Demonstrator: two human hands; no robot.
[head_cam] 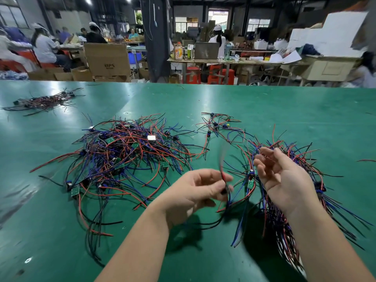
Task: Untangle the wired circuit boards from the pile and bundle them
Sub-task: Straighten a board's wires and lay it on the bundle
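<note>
Most boards lay tangled in the pile [126, 151] mid-frame on the counter [284, 110]; a sorted bunch [272, 218] lay lower right. One wired board [225, 189] was pinched in the left hand [195, 192] grip; the right hand [284, 180] grip hung open.

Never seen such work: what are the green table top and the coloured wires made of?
The table top seems to be a smooth green vinyl or rubber mat, glossy with patches of glare. The wires are thin, bendy, apparently plastic-coated in red, blue and black.
</note>
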